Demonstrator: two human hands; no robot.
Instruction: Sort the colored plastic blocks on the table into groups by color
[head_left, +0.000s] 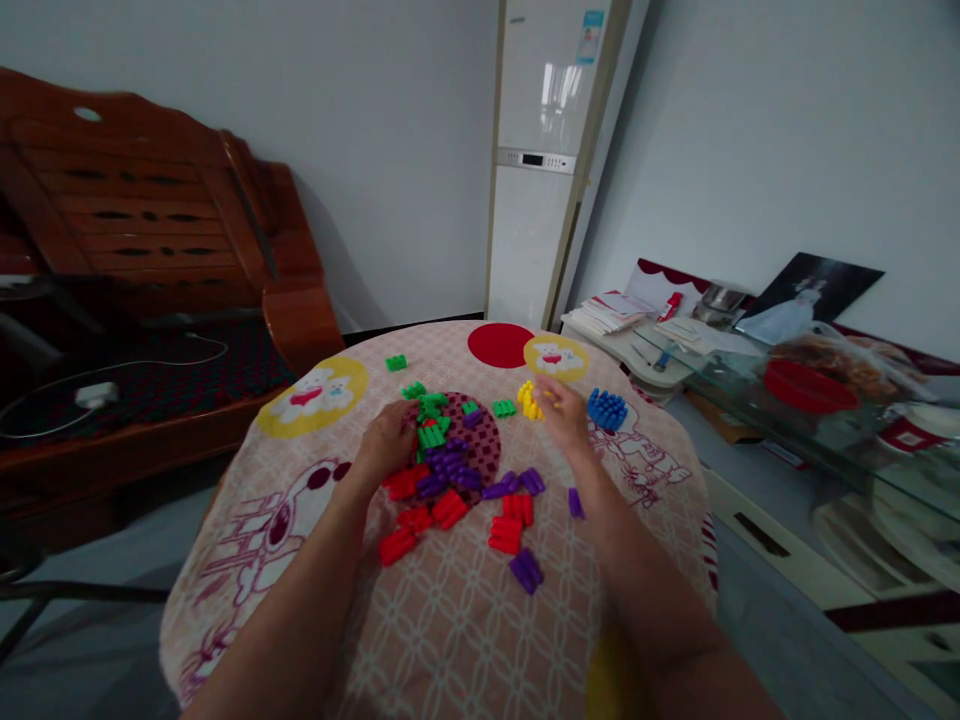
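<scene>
My left hand (386, 440) lies at the left edge of a heap of plastic building blocks, its fingers curled beside the green blocks (433, 435). What those fingers hold, if anything, is hidden. At the right, the fingers of my right hand (564, 412) are bent together at the yellow blocks (529, 401), with a bit of yellow showing at the fingertips. Purple blocks (452, 468) fill the heap's middle, and red blocks (405, 483) lie along its near side. Just beyond my right hand stands a tight cluster of blue blocks (607, 410).
A patterned cloth covers the round table (450, 640). Loose red blocks (506, 534) and purple blocks (527, 570) lie toward me. One green block (396, 363) sits near the far edge. To the right is a cluttered glass shelf (750, 375); a wooden bench (150, 230) stands left.
</scene>
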